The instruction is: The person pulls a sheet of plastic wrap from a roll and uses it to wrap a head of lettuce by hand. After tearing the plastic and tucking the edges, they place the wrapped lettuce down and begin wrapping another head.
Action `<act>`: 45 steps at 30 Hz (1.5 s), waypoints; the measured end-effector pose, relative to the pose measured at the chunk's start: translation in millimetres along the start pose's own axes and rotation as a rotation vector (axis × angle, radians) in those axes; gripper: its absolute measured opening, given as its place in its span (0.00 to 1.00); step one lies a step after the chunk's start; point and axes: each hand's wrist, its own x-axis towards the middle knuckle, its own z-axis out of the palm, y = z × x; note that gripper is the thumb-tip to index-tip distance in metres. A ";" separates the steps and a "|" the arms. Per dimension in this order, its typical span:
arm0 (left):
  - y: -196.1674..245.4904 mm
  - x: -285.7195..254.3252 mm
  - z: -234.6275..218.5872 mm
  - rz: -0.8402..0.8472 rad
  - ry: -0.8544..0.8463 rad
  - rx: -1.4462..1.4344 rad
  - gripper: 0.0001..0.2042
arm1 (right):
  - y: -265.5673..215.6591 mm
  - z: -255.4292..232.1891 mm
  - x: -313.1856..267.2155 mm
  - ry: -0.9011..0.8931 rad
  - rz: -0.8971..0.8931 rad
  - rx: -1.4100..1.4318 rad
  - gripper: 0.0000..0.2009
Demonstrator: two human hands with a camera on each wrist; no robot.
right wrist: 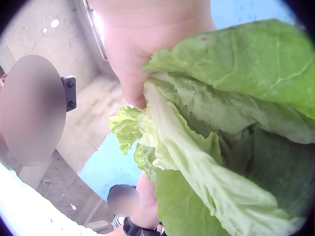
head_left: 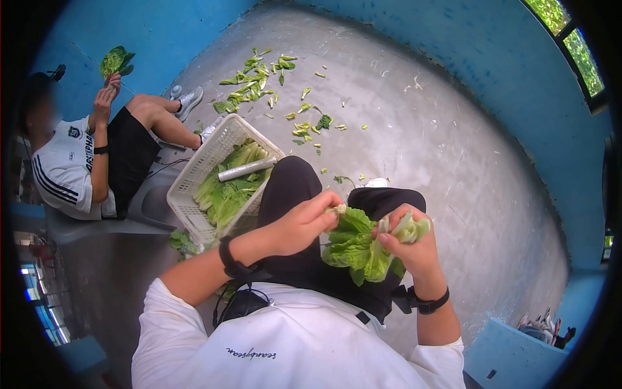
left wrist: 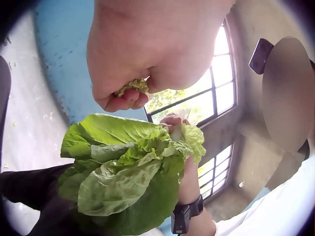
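My right hand point(head_left: 414, 245) grips a leafy green lettuce point(head_left: 363, 249) by its pale stalk end, above my lap. Its broad leaves fan out toward my left hand and fill much of the right wrist view. My left hand point(head_left: 303, 223) is just beside the leaf tips, pinching a small pale yellowish scrap point(left wrist: 133, 87) between curled fingers and thumb. In the left wrist view this hand hangs over the lettuce, with a gap between them.
A white plastic basket point(head_left: 183, 183) with leafy greens and a silvery roll point(head_left: 247, 169) stands by my left knee. Torn leaves point(head_left: 249, 84) lie scattered over the grey floor point(head_left: 389, 117). At the left, another seated person point(head_left: 71, 162) holds up a leafy bunch point(head_left: 117, 61).
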 end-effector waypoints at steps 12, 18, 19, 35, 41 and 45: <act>-6.8 2.7 -3.6 -0.062 -0.049 0.043 0.09 | 1.4 -0.1 1.7 -0.002 -0.003 -0.009 0.10; -1.7 3.1 -4.5 -0.095 -0.064 0.124 0.10 | 1.7 -0.1 1.4 -0.001 -0.005 -0.006 0.10; -3.6 3.3 -4.0 -0.066 -0.048 0.150 0.10 | 1.8 -0.3 1.2 -0.002 -0.006 -0.006 0.11; -11.8 11.9 -6.5 0.050 0.093 0.329 0.09 | 4.4 -1.5 0.0 0.012 -0.013 -0.010 0.11; -12.1 13.9 -7.6 0.064 0.109 0.306 0.09 | 0.4 -2.3 1.6 0.015 -0.031 0.009 0.11; -18.9 16.1 -7.3 0.040 0.144 0.324 0.10 | 2.2 -4.6 2.4 0.006 -0.048 -0.004 0.11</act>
